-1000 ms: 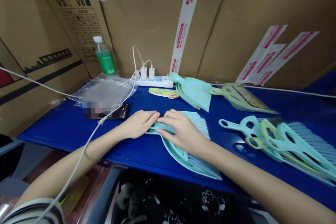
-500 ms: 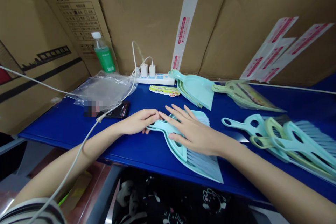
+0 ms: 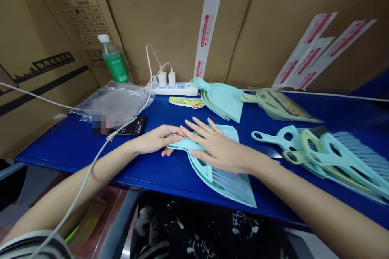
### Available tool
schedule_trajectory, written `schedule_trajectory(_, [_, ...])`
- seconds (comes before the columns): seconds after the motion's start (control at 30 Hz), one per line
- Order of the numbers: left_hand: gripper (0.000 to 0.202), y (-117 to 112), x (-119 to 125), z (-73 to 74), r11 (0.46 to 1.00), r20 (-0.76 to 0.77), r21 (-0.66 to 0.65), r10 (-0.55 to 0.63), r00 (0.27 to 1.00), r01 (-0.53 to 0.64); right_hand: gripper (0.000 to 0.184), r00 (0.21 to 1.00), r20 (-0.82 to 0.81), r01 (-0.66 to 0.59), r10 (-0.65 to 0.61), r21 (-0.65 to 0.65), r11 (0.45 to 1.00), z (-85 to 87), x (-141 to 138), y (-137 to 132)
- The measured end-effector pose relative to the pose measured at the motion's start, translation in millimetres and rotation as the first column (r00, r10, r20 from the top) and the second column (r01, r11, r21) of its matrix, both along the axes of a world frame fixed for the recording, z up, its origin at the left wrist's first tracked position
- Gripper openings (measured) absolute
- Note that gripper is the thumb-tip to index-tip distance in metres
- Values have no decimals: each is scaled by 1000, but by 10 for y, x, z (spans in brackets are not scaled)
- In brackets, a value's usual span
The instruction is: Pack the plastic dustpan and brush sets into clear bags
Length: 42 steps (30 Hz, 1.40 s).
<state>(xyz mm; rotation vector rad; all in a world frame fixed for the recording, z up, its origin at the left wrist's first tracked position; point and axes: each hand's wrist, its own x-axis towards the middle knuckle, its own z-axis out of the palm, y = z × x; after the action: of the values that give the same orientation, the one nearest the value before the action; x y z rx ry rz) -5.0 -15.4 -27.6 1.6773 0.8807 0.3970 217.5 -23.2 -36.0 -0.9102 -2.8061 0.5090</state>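
Note:
A light-blue hand brush (image 3: 204,167) with pale bristles lies on a light-blue dustpan (image 3: 199,178) near the table's front edge. The two handles overlap and point left. My left hand (image 3: 153,139) is closed around the handle end, thumb on top and fingertips curling underneath. Resting flat over the brush head, my right hand (image 3: 221,149) has its fingers spread and grips nothing. It hides part of the brush's body.
More dustpans (image 3: 225,101) lie at the back, beside a green set in clear wrap (image 3: 279,105). Blue and green brushes (image 3: 328,158) overlap on the right. A power strip (image 3: 182,89), bottle (image 3: 115,64), plastic bag (image 3: 112,99) and phone (image 3: 133,126) are behind; a white cable (image 3: 97,162) crosses my left arm.
The view has shifted slightly, so everything sits a little further left. My left thumb has come down onto the handle. My right hand remains flat on the brush.

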Motion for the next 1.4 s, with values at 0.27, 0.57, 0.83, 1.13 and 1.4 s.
schedule_trajectory(0.27, [33, 1, 12, 16, 1000, 20, 17, -19, 1000, 19, 65, 1000, -23, 1, -1, -13, 1000, -17, 1, 13])
schedule_trajectory(0.57, [33, 1, 12, 32, 999, -22, 37, -19, 1000, 19, 69, 1000, -20, 7, -6, 24, 1000, -17, -14, 1])
schedule_trajectory(0.83, [32, -24, 11, 120, 1000, -69, 7, -26, 997, 26, 44, 967, -38, 246, -253, 406, 880, 87, 231, 361])
schedule_trajectory(1.13, [32, -30, -32, 113, 997, -139, 29, -61, 988, 65, 41, 867, 235, 303, -440, 454, 838, 149, 382, 586])
schedule_trajectory(1.4, [22, -98, -52, 104, 987, -216, 122, -77, 973, 106, 32, 894, 214, 225, -394, 547, 807, 220, 308, 636])
